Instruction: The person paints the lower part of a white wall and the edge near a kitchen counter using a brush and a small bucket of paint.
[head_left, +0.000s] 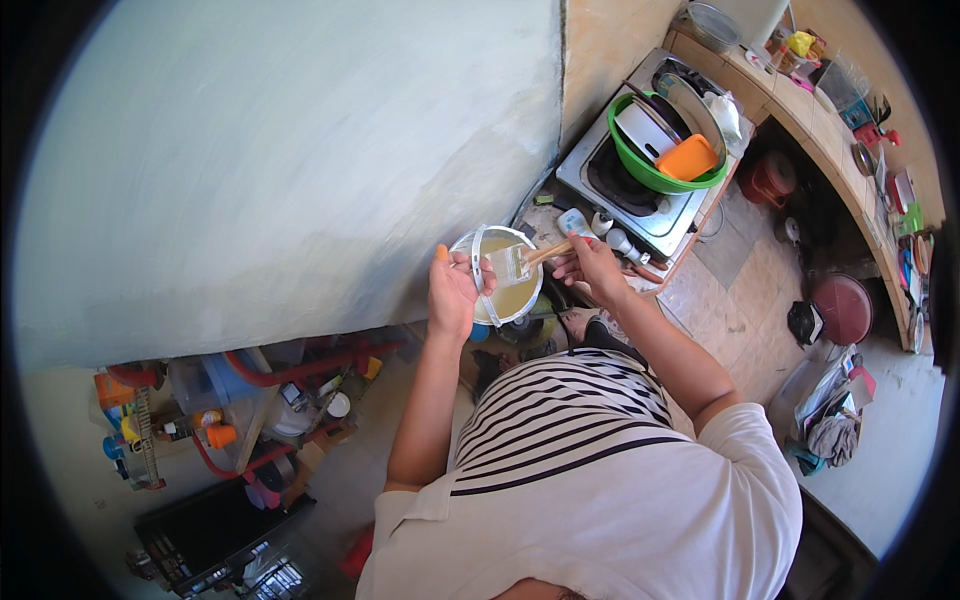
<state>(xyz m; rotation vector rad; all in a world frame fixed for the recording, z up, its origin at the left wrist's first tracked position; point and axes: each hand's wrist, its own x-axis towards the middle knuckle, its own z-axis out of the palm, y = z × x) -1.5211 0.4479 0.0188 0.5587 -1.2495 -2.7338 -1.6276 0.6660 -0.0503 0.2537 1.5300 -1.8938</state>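
Note:
A white bucket [517,302] of pale yellowish liquid hangs close to the wall in front of me. My left hand [456,290] has its fingers hooked round the bucket's white strap handle [478,262]. In my right hand [592,272] is the wooden handle of a wide paintbrush [508,264], gripped between thumb and fingers. The pale bristles lie over the bucket's opening, near my left fingertips; whether they touch the liquid I cannot tell.
A large pale wall [300,180] stands at the left. Beyond the bucket, a gas stove [668,228] carries a green basin [635,165] full of dishes. A tiled counter [800,105] curves along the right. Cluttered shelves [240,420] stand at the lower left.

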